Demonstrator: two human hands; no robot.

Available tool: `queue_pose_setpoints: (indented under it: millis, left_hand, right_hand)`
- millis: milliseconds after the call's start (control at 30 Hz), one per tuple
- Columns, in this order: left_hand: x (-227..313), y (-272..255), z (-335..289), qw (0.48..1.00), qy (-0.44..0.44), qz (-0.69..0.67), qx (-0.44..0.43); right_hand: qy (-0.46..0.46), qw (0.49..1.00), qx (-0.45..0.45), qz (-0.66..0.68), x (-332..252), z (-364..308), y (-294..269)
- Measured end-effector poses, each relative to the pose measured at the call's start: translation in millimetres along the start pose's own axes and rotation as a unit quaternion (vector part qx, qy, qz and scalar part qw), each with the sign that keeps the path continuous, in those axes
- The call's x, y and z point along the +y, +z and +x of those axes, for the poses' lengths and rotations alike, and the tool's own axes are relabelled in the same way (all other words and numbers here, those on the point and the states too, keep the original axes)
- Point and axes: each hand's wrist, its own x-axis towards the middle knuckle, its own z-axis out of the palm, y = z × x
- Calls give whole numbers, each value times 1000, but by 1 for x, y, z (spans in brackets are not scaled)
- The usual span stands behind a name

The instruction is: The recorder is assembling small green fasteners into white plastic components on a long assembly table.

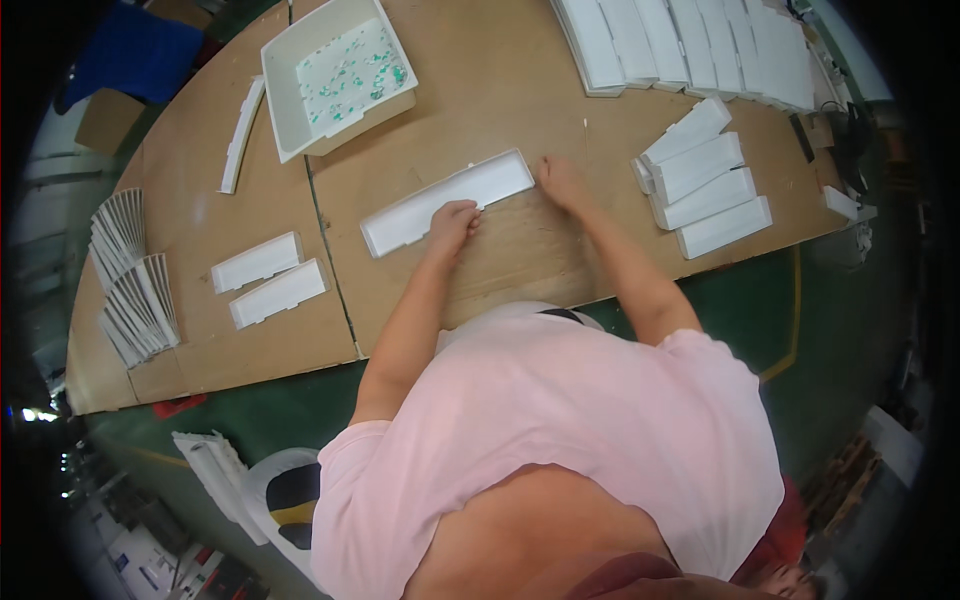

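White, smooth-looking and plain inside, the long shallow tray (440, 196) has a low raised rim along its sides and ends, with small tabs breaking the line of its long edges. It lies flat on the brown tabletop (520, 245), set at a slant: its left end is nearer the person, its right end farther away. At the near long edge, around the middle of its length, the left hand (455, 230) has its fingers curled over the rim, hiding a short stretch of it; whether they pinch the edge or merely rest there, I cannot tell. Just beyond the right end is the right hand (563, 184), its fingers bent inward and their tips close beside the corner; I cannot tell whether they touch the tray or hold something small. Left of the tray lie two shorter white pieces (278, 294), side by side. Farther off to the left stands a cream bin (362, 130) with small green and clear bits scattered over its floor, while on the right more white pieces (703, 182) overlap in a row.
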Motion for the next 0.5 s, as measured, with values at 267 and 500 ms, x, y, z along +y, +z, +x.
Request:
queue_pose_setpoints:
  millis: [267, 500]
  left_hand:
    - [-3, 40, 15, 984, -16, 165, -61]
    - [-24, 48, 6, 961, -21, 241, -132]
  right_hand:
    - [38, 998, -55, 10, 21, -31, 1]
    - [-28, 982, -119, 141, 32, -101, 6]
